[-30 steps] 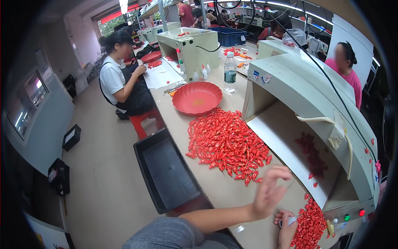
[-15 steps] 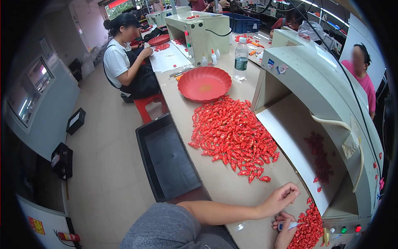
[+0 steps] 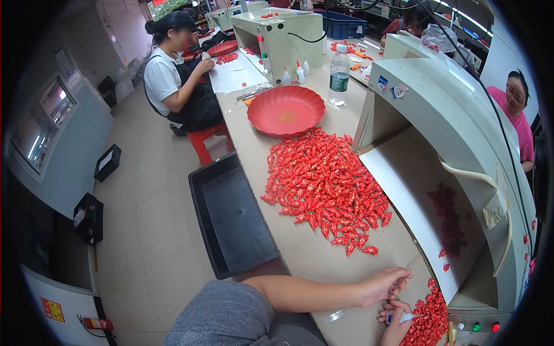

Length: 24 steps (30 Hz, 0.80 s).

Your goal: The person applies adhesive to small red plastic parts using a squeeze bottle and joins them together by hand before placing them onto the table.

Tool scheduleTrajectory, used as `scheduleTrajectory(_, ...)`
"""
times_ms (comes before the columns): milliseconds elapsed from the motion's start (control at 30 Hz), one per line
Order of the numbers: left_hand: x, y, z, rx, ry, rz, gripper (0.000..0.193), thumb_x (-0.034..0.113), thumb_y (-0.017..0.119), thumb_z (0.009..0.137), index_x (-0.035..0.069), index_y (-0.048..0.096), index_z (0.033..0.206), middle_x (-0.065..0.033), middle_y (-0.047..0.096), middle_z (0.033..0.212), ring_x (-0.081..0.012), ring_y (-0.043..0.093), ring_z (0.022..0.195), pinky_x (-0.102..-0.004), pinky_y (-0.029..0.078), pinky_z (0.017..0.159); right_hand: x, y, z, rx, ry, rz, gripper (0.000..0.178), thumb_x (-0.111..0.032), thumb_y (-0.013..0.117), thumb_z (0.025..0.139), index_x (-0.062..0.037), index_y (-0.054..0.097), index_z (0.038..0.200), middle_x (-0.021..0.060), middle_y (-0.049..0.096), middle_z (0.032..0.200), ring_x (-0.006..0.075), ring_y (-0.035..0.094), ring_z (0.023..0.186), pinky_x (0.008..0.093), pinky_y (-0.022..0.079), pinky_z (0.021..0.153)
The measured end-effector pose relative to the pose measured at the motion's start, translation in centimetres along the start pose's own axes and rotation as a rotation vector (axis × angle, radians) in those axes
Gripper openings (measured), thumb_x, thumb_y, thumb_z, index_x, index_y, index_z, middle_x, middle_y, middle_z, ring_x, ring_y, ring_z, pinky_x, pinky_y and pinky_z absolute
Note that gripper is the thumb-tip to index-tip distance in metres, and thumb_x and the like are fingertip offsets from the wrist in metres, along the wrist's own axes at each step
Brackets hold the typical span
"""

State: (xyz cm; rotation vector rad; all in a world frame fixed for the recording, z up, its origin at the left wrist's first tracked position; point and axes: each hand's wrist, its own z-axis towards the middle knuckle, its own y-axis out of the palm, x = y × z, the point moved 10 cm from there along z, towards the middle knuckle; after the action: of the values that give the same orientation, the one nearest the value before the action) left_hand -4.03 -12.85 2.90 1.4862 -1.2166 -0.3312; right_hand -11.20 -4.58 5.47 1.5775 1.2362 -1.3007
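My left hand (image 3: 385,287) hangs over the near table with its fingers curled in a pinch; whatever is between them is too small to make out. Just below it, my right hand (image 3: 396,326) grips a small white glue bottle (image 3: 402,317), its thin nozzle pointing right. Under and beside that nozzle lies a heap of small red pieces (image 3: 430,314). A larger pile of glossy red figures with gold marks (image 3: 326,184) spreads over the table farther from me. Behind that pile sits a red scalloped dish (image 3: 287,109).
A pale, open-fronted cabinet (image 3: 456,109) stands along the right, with more red pieces inside. A clear water bottle (image 3: 339,75) and small white squeeze bottles (image 3: 300,73) stand beyond the dish. A black tray (image 3: 231,213) lies left of the table. A seated co-worker (image 3: 173,81) works farther off.
My left hand has dipped slightly, its fingers now turned down closer to my right hand. The glue bottle stays in my right hand. The person in pink at the right has shifted.
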Motion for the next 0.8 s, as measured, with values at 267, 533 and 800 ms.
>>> scheduleTrajectory(267,-0.6,0.2,-0.2,0.004,-0.058,-0.016,0.031,0.040,0.051,0.096,0.010,0.052,0.104,0.0033,0.045,0.073,-0.0070,0.040,0.060,-0.0222,0.038,0.059,-0.8,0.4,-0.3,0.001,-0.010,0.022,0.025,-0.017,0.047,0.100,0.0040,0.058,0.108,0.0154,0.065,0.093,0.0178,0.061,0.070,0.0265,0.050,0.062)
scheduleTrajectory(533,-0.7,0.5,-0.3,-0.032,-0.059,-0.006,0.032,0.040,0.050,0.097,0.010,0.051,0.105,0.0033,0.044,0.072,-0.0065,0.040,0.060,-0.0218,0.037,0.058,-1.4,0.6,-0.4,0.003,-0.013,0.041,0.022,-0.014,0.047,0.099,0.0036,0.059,0.103,0.0135,0.064,0.091,0.0171,0.060,0.071,0.0263,0.049,0.062)
scheduleTrajectory(800,-0.6,0.3,-0.3,-0.013,-0.047,-0.018,0.029,0.037,0.052,0.096,0.009,0.051,0.104,0.0035,0.044,0.074,-0.0063,0.040,0.057,-0.0219,0.034,0.049,-1.5,0.6,-0.4,0.020,-0.027,-0.007,0.021,-0.014,0.048,0.099,0.0029,0.060,0.104,0.0140,0.065,0.093,0.0167,0.060,0.072,0.0262,0.049,0.063)
